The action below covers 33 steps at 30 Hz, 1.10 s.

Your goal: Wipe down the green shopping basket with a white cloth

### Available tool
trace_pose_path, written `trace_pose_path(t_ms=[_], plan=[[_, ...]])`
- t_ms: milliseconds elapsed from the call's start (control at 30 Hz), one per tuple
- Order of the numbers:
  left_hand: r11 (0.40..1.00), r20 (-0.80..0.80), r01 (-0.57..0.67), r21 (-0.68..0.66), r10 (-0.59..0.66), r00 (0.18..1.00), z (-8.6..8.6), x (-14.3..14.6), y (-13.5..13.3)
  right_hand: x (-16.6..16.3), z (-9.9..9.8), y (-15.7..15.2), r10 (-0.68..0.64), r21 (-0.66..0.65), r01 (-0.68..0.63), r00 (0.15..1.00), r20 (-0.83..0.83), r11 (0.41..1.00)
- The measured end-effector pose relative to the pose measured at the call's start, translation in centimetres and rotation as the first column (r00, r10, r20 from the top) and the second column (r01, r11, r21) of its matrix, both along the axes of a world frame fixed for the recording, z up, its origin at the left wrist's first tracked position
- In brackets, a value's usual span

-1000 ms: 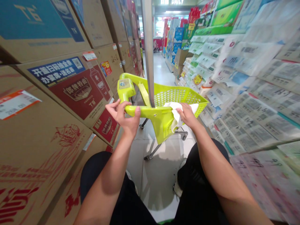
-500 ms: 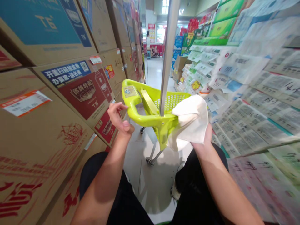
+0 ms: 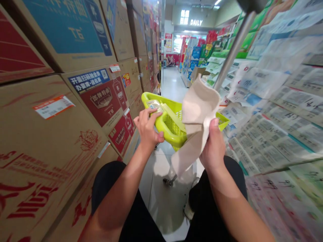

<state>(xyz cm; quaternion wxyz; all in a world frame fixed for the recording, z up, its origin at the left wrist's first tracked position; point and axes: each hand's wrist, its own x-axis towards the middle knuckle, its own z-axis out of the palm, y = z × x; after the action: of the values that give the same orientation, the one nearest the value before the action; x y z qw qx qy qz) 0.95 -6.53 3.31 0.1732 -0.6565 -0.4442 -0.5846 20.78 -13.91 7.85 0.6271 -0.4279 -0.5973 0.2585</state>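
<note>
We see the right hand [image 3: 214, 148] clamped on an off-white cloth [image 3: 199, 104], thumb pressed on its right edge. The cloth is bunched and folded, one end standing up, the other hanging down to the left. It covers the right part of the green cart [image 3: 174, 138] from our view; whether the two touch, we cannot tell.

The left hand [image 3: 148, 130] lies at the left end of the cart's handle, fingers bent over by the label panel [image 3: 154, 105] and thumb at the near edge; whether it grips firmly, we cannot tell.

Farther out, we see a metal pole [image 3: 233, 52] slanting up to the right behind the cloth, and a caster [image 3: 169, 182] on the tiled floor [image 3: 161, 205]. Stacked cartons [image 3: 98, 99] line the left, wrapped packs [image 3: 271, 126] the right. At the far end hangs a lit "DAILY" sign [image 3: 196, 22].
</note>
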Motion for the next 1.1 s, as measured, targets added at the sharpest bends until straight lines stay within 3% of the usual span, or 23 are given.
trace_pose_path(t_ms=[100,200,333,400,467,600,733,867,1000,1100], plan=[[0.998,-0.043,-0.063,-0.017,0.062,0.997,0.5,1.7,-1.2,0.0,2.1,0.1,0.138,-0.034,-0.134,0.955,0.263,0.99],[0.988,-0.108,-0.132,-0.081,0.123,0.986,0.8,3.1,-2.1,0.9,3.6,0.1,0.183,-0.127,-0.136,0.829,0.529,0.983],[0.998,-0.185,-0.05,-0.03,0.043,0.982,1.5,3.7,-2.1,2.9,4.9,0.7,0.169,-0.235,0.031,0.604,0.779,0.971],[1.0,-0.213,0.004,0.009,-0.002,0.977,2.3,3.6,-1.8,4.0,5.5,1.3,0.242,-0.294,0.025,0.502,0.83,0.955],[0.996,-0.234,0.081,0.028,-0.072,0.97,3.1,3.0,-1.3,4.9,6.0,1.9,0.358,-0.383,-0.037,0.452,0.817,0.923],[0.974,-0.258,0.226,-0.007,-0.22,0.941,3.7,0.1,-0.2,6.7,6.4,2.9,0.532,-0.53,-0.134,0.427,0.731,0.837],[0.975,-0.274,0.141,-0.173,-0.185,0.944,2.9,-3.2,1.1,7.9,6.1,4.0,0.551,-0.541,-0.149,0.402,0.731,0.828],[0.964,-0.316,0.038,-0.261,-0.123,0.941,2.6,-4.2,2.1,8.7,6.3,5.5,0.555,-0.551,-0.129,0.374,0.743,0.825],[0.966,-0.307,0.042,-0.256,-0.123,0.944,3.4,-3.9,2.8,9.6,6.7,5.8,0.428,-0.459,-0.027,0.414,0.804,0.888],[0.955,-0.262,0.121,-0.272,-0.195,0.945,4.0,-3.9,2.9,9.6,5.7,4.9,0.164,-0.25,0.134,0.457,0.874,0.959]])
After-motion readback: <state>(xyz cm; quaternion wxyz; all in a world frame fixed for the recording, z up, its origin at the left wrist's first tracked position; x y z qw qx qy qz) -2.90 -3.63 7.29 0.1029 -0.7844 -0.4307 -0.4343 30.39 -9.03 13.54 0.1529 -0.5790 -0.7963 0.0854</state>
